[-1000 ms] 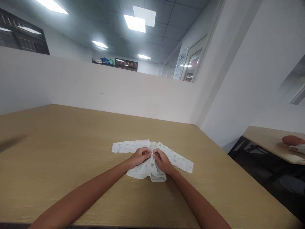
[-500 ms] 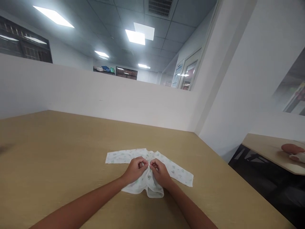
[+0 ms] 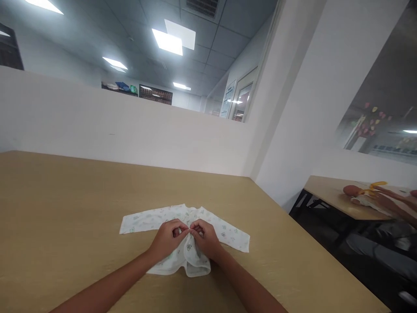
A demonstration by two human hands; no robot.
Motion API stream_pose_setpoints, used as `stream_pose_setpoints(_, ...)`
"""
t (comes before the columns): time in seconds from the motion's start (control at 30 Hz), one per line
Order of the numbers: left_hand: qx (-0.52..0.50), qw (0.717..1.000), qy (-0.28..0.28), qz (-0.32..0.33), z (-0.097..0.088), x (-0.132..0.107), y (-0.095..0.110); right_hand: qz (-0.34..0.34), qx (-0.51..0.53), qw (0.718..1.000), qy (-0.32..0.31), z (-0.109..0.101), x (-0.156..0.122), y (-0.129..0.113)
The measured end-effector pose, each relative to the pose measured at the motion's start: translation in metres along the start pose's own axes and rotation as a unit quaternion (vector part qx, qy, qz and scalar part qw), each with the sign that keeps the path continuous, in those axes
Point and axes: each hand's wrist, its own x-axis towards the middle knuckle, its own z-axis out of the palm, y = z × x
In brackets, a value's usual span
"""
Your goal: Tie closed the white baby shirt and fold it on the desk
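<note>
A small white baby shirt (image 3: 233, 234) with a faint green and grey print lies on the table, its long sleeves spread to both sides. My left hand (image 3: 170, 238) pinches the cloth at the middle of the front. Right beside it, my right hand (image 3: 204, 237) is closed in a pinch on the same spot, and the fingertips of both hands nearly meet. Between the hands the fabric is gathered up, and the lower hem hangs loose in folds. Whatever fastener may be under the fingertips is hidden.
The wooden table (image 3: 81, 187) ends at a low white partition (image 3: 146, 139) at the back and a white pillar on the right. On a second table (image 3: 325, 191) to the right lie a doll (image 3: 352, 190) and white cloth; another person's arms (image 3: 394, 198) reach there.
The camera has turned to the right, bringing the other person's arms into view. Both hands keep their pinch on the shirt front, with little visible shift of the cloth.
</note>
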Motion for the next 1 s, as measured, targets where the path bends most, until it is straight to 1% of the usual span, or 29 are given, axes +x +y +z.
stream_pose_setpoints(0.1, 0.008, 1.000, -0.018, 0.001, -0.0020, 0.0005, -0.0015, 0.005, 0.008, 1.000, 0.000, 0.0000, -0.0015, 0.0000)
stream_pose_setpoints(0.27, 0.049, 0.999, -0.022, 0.000, -0.0020, -0.0009, -0.0025, 0.010, 0.014, 1.000, 0.003, 0.0002, -0.0034, -0.0032)
stream_pose_setpoints(0.4, 0.105, 0.994, -0.018, 0.030, -0.0014, -0.0035, -0.0036, 0.023, 0.023, 0.999, -0.003, -0.0001, -0.0028, -0.0059)
stream_pose_setpoints(0.5, 0.135, 0.990, -0.015, 0.047, -0.0009, -0.0048, -0.0024, 0.039, 0.051, 0.998, -0.015, -0.0009, -0.0013, -0.0047)
stream_pose_setpoints(0.67, 0.139, 0.990, -0.007, 0.038, -0.0001, -0.0045, -0.0002, 0.061, 0.087, 0.994, -0.033, -0.0025, 0.0017, 0.0011)
stream_pose_setpoints(1.0, 0.157, 0.987, 0.002, 0.029, -0.0004, -0.0041, 0.0017, 0.048, 0.061, 0.997, -0.032, -0.0031, 0.0017, -0.0006)
